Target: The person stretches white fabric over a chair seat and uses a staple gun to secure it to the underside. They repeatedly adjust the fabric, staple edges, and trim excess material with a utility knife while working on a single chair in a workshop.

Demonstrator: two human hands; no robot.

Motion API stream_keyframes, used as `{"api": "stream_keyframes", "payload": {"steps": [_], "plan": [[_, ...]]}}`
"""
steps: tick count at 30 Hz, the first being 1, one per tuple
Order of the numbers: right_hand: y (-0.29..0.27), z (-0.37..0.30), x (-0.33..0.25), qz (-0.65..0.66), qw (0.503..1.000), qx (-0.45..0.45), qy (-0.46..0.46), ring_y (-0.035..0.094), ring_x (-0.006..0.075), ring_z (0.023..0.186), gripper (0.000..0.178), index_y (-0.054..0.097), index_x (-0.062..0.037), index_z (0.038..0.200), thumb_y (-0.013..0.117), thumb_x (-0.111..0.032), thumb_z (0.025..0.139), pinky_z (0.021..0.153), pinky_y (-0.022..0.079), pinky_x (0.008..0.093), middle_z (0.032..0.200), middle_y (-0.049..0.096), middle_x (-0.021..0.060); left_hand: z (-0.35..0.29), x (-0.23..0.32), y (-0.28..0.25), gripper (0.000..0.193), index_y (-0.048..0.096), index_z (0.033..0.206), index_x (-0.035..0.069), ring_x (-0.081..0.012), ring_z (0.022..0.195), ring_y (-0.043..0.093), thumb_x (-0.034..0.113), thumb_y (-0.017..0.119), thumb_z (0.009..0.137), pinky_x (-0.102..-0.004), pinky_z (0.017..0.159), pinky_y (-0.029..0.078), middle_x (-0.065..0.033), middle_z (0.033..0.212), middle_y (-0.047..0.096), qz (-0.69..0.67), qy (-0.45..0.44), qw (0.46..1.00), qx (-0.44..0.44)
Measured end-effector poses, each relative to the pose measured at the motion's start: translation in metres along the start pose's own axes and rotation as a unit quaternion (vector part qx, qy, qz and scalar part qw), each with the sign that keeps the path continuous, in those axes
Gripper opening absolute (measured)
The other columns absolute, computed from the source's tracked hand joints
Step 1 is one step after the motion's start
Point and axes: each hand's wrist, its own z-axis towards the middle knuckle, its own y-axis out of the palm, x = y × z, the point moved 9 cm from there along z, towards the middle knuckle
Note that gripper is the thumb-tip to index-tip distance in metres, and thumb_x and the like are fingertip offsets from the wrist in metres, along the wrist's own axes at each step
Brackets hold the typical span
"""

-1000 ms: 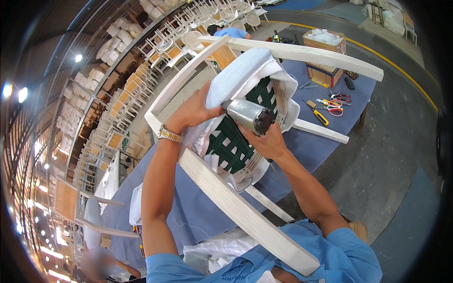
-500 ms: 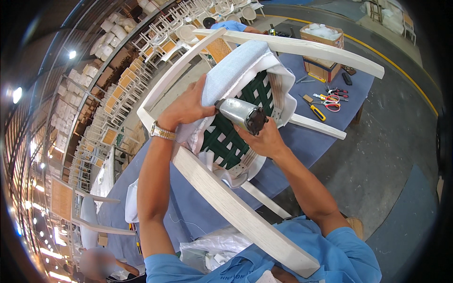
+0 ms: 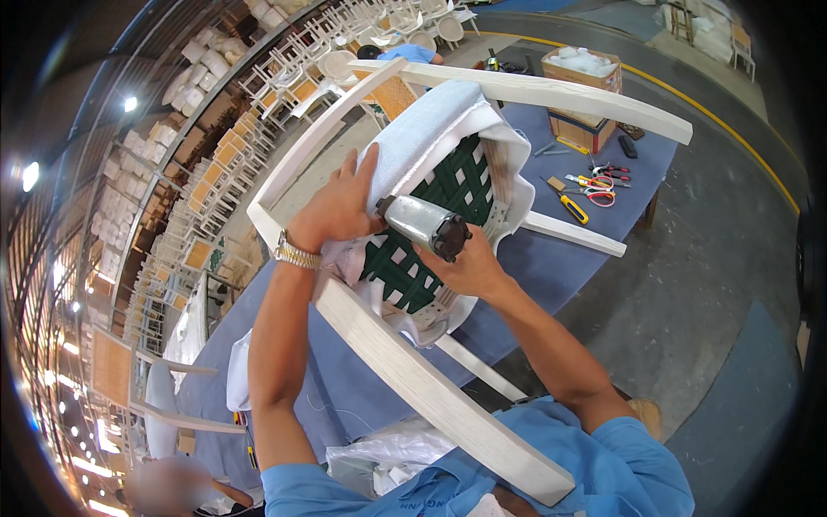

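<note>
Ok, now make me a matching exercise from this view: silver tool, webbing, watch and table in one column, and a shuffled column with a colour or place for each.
Things:
1. Silver tool
2. Webbing
3. Watch
4. Table

Colours and places:
A. Dark green
B. Blue
C. In the right hand
D. Gold-toned

Right pairs: 1-C, 2-A, 3-D, 4-B.
</note>
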Motion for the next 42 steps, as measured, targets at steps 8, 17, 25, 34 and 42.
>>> {"api": "stream_keyframes", "payload": {"steps": [8, 17, 25, 34, 42], "plan": [[-0.026, -0.022, 0.022, 0.067, 0.983, 0.104, 0.134, 0.068, 0.0115, 0.083, 0.026, 0.07, 0.0031, 0.11, 0.075, -0.013, 0.09, 0.077, 0.054, 0.0266, 0.094, 0.074, 0.0059, -0.042, 0.006, -0.048, 0.075, 0.033, 0.159, 0.006, -0.025, 0.151, 0.033, 0.033, 0.068, 0.099, -0.0406, 0.124, 0.024, -0.0134, 0.162, 0.038, -0.396, 0.129, 0.907, 0.052], [-0.01, -0.01, -0.008, 0.028, 0.995, 0.099, -0.014, 0.074, 0.0209, 0.083, 0.023, 0.073, -0.0009, 0.109, 0.075, -0.012, 0.089, 0.076, 0.057, 0.0334, 0.096, 0.076, 0.0116, 0.0, -0.064, 0.006, 0.097, 0.035, 0.157, 0.003, -0.0344, 0.143, 0.044, 0.067, 0.063, 0.091, -0.0401, 0.118, 0.032, -0.0254, 0.154, 0.045, -0.306, -0.04, 0.951, -0.023], [0.008, 0.001, -0.013, -0.01, 0.997, 0.059, -0.041, 0.072, 0.0203, 0.076, 0.021, 0.072, -0.0003, 0.103, 0.078, -0.013, 0.087, 0.071, 0.055, 0.0322, 0.087, 0.074, 0.0108, -0.014, -0.041, -0.004, 0.106, 0.031, 0.155, -0.006, -0.0431, 0.137, 0.049, 0.051, 0.078, 0.078, -0.0423, 0.116, 0.036, -0.0352, 0.146, 0.048, -0.183, 0.023, 0.982, 0.05], [0.011, 0.001, -0.013, -0.022, 1.0, 0.005, -0.021, 0.071, 0.0194, 0.082, 0.04, 0.065, 0.0026, 0.116, 0.08, -0.007, 0.081, 0.075, 0.055, 0.0318, 0.093, 0.073, 0.0135, -0.012, -0.031, -0.007, 0.109, 0.024, 0.157, -0.007, -0.04, 0.145, 0.04, 0.037, 0.076, 0.072, -0.0393, 0.121, 0.029, -0.0331, 0.155, 0.039, -0.171, 0.013, 0.985, 0.007], [0.013, -0.002, -0.007, -0.041, 0.999, 0.006, -0.035, 0.07, 0.0202, 0.08, 0.052, 0.062, 0.0032, 0.122, 0.081, -0.004, 0.074, 0.075, 0.055, 0.0306, 0.092, 0.072, 0.0146, -0.012, -0.033, -0.002, 0.109, 0.021, 0.158, -0.006, -0.0418, 0.144, 0.04, 0.029, 0.076, 0.071, -0.0403, 0.121, 0.029, -0.0354, 0.153, 0.038, -0.124, 0.014, 0.992, 0.011]]}}
